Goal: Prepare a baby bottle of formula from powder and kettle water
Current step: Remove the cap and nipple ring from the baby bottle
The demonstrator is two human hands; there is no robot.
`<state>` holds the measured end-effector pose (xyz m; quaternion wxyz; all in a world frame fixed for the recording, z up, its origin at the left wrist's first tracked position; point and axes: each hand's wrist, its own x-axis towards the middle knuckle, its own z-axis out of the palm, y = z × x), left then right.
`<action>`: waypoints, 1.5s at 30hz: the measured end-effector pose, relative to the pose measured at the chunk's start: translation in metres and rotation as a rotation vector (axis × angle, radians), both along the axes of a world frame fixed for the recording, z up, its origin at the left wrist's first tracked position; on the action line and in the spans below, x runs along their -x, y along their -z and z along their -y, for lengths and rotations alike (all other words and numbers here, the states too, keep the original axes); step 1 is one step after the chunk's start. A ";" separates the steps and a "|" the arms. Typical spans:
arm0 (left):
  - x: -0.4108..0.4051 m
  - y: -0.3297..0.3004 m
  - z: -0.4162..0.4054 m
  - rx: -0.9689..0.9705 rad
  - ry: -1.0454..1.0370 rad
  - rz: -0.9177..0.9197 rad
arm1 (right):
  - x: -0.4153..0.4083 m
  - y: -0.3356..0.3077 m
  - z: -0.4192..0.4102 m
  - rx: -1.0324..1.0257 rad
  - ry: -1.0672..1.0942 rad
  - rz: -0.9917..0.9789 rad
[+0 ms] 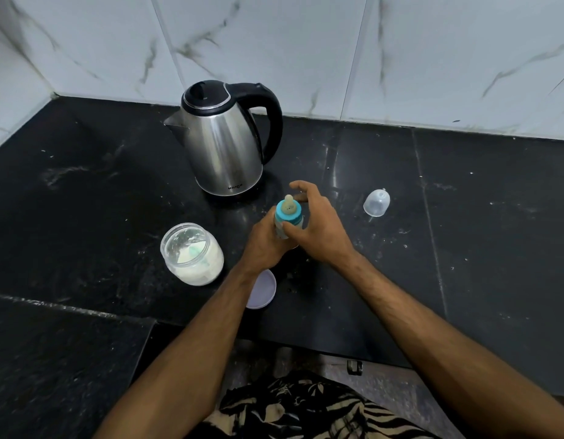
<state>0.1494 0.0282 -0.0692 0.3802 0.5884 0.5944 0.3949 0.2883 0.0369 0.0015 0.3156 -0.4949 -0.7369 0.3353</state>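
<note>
Here the step in hand looks like tightening or loosening the teat ring on the baby bottle (287,223), which stands upright at the middle of the black counter (464,217). From the left: the open jar of powder (193,253) sits at the bottle's nine o'clock, its lid (263,289) at six o'clock under the left forearm. The left hand (264,240) wraps the bottle's body from the left. The kettle (225,141) stands at eleven o'clock. The right hand (315,226) has its thumb against the blue ring (290,217), fingers spread loosely beyond the teat. To do it well, the left hand should hold the body steady while the right turns the ring squarely, avoiding cross-threading. The clear cap (376,202) waits at two o'clock.
</note>
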 end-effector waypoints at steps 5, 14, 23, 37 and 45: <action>0.000 0.001 -0.001 -0.037 0.011 -0.034 | -0.004 0.002 -0.002 0.021 -0.023 0.006; 0.001 0.001 -0.001 -0.011 -0.004 -0.009 | -0.007 0.004 -0.004 0.060 -0.025 -0.076; 0.001 0.002 -0.001 -0.011 0.010 -0.008 | 0.000 -0.001 -0.001 -0.007 0.029 -0.005; -0.001 0.001 -0.003 -0.016 -0.024 -0.067 | 0.005 0.001 0.003 -0.075 0.000 0.019; -0.001 -0.004 0.001 -0.019 -0.006 -0.023 | 0.007 0.004 0.001 -0.020 0.038 0.008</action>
